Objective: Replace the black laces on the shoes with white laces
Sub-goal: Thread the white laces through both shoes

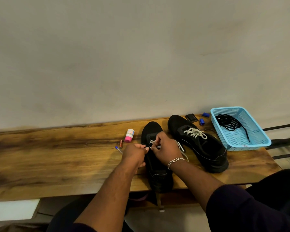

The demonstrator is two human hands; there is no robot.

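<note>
Blue basket (258, 131) holds black laces (229, 123); both hands' grips pinch the white lace (153, 146).

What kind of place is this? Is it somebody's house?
Probably a plain room at home or a workroom: a wooden bench against a bare wall, with a blue basket and small odds and ends.

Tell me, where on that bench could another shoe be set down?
The wooden bench is bare along its whole left stretch, from the pink bottle and pen outward. The right end is crowded: two shoes, both hands and the blue basket fill it, leaving only a front strip.
</note>
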